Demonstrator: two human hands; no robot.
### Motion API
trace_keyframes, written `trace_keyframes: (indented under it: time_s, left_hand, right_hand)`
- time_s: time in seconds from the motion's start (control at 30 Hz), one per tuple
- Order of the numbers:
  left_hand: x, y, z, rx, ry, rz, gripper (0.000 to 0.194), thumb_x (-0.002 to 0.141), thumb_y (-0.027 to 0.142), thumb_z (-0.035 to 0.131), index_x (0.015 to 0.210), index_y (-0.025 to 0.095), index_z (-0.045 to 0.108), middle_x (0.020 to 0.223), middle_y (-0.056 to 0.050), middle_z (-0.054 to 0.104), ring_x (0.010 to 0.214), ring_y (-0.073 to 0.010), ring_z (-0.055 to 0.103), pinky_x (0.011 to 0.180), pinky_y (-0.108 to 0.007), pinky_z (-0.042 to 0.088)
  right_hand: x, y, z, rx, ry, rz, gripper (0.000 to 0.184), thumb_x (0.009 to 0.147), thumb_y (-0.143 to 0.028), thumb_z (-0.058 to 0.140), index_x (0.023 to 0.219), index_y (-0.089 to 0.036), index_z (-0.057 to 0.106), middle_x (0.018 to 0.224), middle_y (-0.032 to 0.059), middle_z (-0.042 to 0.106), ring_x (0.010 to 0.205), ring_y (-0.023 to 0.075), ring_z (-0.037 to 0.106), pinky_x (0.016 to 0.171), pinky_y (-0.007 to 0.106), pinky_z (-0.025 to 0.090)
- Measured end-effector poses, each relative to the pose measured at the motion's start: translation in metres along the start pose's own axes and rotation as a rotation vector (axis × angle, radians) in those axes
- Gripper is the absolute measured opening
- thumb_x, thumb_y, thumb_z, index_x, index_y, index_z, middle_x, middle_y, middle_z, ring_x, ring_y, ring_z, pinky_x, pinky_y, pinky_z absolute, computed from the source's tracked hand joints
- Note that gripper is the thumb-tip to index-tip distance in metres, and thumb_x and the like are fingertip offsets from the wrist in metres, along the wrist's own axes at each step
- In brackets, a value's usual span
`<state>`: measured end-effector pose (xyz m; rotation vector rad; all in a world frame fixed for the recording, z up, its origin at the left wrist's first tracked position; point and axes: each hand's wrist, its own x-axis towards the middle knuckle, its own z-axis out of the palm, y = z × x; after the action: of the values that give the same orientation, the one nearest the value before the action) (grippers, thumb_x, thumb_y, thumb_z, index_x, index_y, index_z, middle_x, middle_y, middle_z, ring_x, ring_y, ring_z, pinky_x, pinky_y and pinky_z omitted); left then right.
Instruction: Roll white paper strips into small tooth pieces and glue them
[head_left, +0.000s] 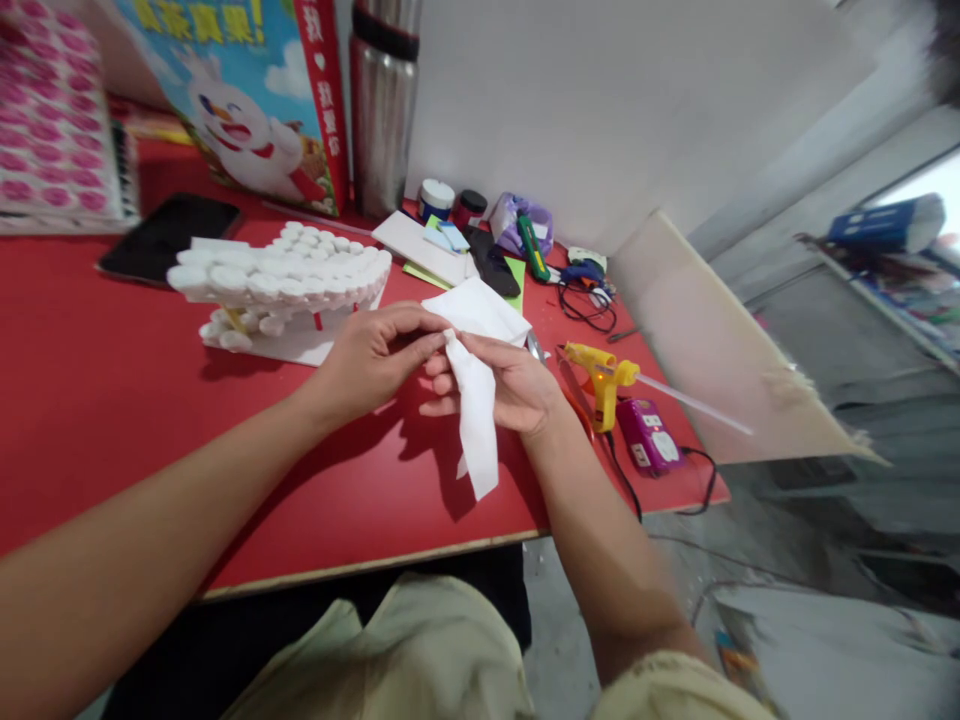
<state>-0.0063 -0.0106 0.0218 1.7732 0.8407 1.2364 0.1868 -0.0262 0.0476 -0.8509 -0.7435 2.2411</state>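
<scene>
Over red surface (142, 410), pinches white tissue (477, 415) at its far end between left hand (375, 362) and right hand (521, 385), close together, with long axis hanging bodyward, nearer the right.

On the red surface (112, 400), to my left, I note a dark flat device (171, 235) near a pink-patterned item (56, 120). Behind: a printed snowman package (255, 110), upright; steel flask (384, 125) just beside it. Further right I log a white-lidded jar (436, 200), a dark-lidded jar (470, 208), a purple bundle (517, 222), a green tool (532, 245) and a looped black cable (589, 312).
</scene>
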Motion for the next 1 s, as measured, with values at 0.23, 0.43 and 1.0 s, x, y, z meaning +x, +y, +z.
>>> trace_keyframes:
  time_s: [0.23,0.43,1.0]
  left_hand:
    - [-0.001,0.0,0.003,-0.064,0.042,-0.181,0.019,0.087,0.033,0.074,0.094,0.017,0.08,0.087,-0.006,0.079,0.077,-0.0186,0.07,0.072,-0.029,0.055]
    - [-0.002,0.0,0.006,0.019,0.084,-0.234,0.017,0.087,0.029,0.07,0.09,0.016,0.081,0.082,-0.005,0.078,0.072,-0.0169,0.067,0.07,-0.028,0.053]
    - [0.0,-0.006,0.001,-0.017,0.084,-0.104,0.014,0.089,0.031,0.072,0.092,0.02,0.08,0.094,-0.006,0.08,0.086,-0.021,0.071,0.085,-0.033,0.057]
  right_hand:
    - [0.008,0.016,0.003,-0.561,0.306,-0.361,0.016,0.096,-0.036,0.067,0.1,-0.021,0.063,0.068,-0.0055,0.058,0.052,0.0082,0.041,0.05,0.02,0.032]
    - [0.013,0.03,0.002,-1.379,0.677,-0.725,0.027,0.096,-0.038,0.059,0.075,-0.02,0.056,0.065,-0.0019,0.055,0.061,0.0133,0.047,0.06,0.028,0.031]
    - [0.003,-0.004,-0.01,-0.128,0.071,-0.015,0.041,0.112,-0.036,0.03,0.114,-0.014,0.064,0.089,0.0122,0.078,0.075,0.0212,0.076,0.08,0.044,0.066]
